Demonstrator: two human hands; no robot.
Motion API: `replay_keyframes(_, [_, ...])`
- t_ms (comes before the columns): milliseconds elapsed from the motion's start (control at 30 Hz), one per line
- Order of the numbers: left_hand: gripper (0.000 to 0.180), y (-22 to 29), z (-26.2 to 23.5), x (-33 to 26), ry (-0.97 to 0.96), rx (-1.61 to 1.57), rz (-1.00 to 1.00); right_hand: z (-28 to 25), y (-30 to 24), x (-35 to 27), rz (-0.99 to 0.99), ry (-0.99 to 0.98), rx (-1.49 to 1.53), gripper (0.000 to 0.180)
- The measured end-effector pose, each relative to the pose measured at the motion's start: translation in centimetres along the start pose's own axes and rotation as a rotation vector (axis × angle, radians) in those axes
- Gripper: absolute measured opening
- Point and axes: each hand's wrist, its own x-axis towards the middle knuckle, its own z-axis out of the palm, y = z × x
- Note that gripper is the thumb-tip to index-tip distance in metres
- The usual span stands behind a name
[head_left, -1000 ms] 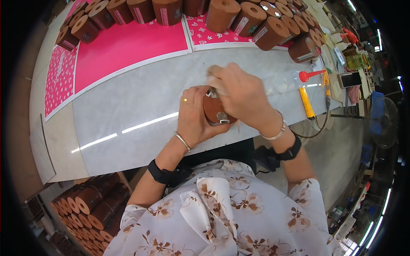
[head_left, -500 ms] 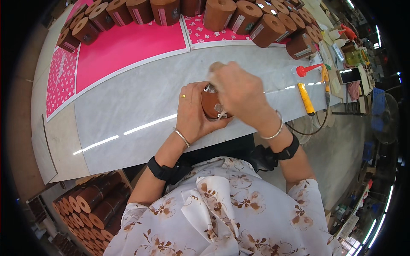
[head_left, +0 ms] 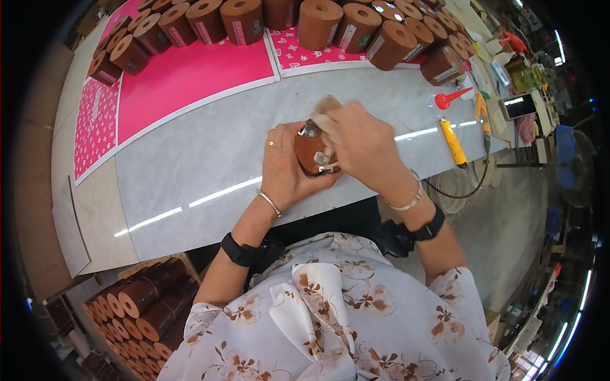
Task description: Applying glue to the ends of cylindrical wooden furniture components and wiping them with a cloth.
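Cylinder of reddish-brown material with shiny silvery patches [head_left: 308, 149] is over a smooth light-grey tabletop [head_left: 197, 159]. The person's bare left hand [head_left: 283, 162] is clamped around the cylinder's left side. The bare right hand [head_left: 367, 141] is bent over its right side, fingers at a blurred pale, soft-looking piece [head_left: 328, 105]; whether they are closed on it cannot be told. Beyond the cylinder, hollow brown rolls [head_left: 319, 25] stand on bright pink sheeting [head_left: 197, 89]. Right of the cylinder lies a yellow tubular tool [head_left: 452, 143].
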Motion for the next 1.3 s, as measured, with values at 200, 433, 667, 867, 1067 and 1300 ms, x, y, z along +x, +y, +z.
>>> replay_keyframes(200, [0.082, -0.3, -0.1, -0.3, -0.009, 0.037, 0.026, -2.5, -3.9, -6.1, 0.118, -0.077, 0.091, 0.027])
replay_keyframes(433, [0.091, 1.0, -2.5, -0.1, -0.13, -0.171, -0.088, -2.9, -2.4, -6.4, 0.291, 0.057, 0.208, 0.029])
replay_keyframes(667, [0.074, 1.8, -3.0, 0.1, -0.118, -0.071, -0.01, -2.0, -2.1, -6.5, 0.3, 0.051, 0.239, 0.032])
replay_keyframes(867, [0.07, 2.5, -3.3, 0.5, -0.096, 0.027, 0.069, -1.8, -2.1, -6.7, 0.288, 0.098, 0.239, 0.032])
replay_keyframes(1067, [0.065, 2.7, -3.4, 0.5, -0.095, 0.02, 0.045, -1.5, -2.0, -6.7, 0.276, 0.119, 0.245, 0.031])
replay_keyframes(1300, [0.062, 2.6, -3.7, 0.7, -0.097, 0.163, 0.119, -1.3, -2.0, -6.9, 0.278, 0.139, 0.242, 0.031])
